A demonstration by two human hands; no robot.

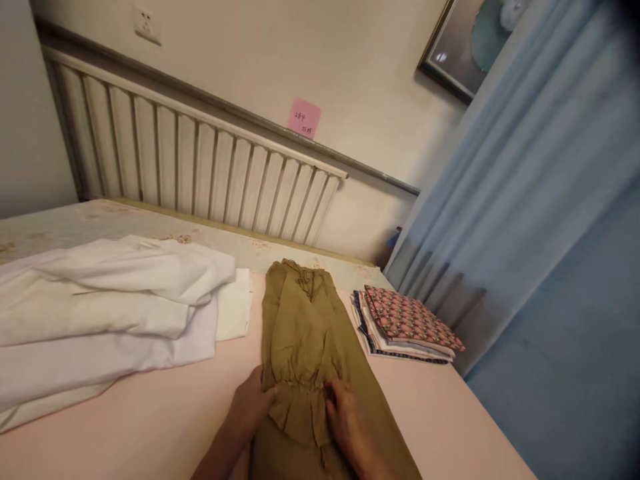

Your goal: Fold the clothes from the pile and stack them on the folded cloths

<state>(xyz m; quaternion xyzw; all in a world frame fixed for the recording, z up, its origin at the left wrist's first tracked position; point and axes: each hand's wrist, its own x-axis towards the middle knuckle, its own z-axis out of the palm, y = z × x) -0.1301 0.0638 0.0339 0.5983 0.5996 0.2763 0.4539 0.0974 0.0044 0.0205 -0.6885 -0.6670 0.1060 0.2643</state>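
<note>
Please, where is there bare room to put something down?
Bare pink cloth lies between the white garments and the left hand, and nearer than the folded stack, right of the olive garment. The middle is crowded: left hand and right hand hold that garment.

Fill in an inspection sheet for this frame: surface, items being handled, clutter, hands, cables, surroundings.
Surface: pink cover, with floral cloth along the far side.
Items handled: olive garment, laid lengthwise, with a gathered, flared section near the hands.
Clutter: rumpled white fabric at left; folded stack at right, red-patterned piece on top.
Hands: left hand and right hand touch opposite sides of the gathered section; grip unclear.
Cables: nothing seen.
Surroundings: radiator, pink note, wall socket, framed picture, blue curtain.
</note>
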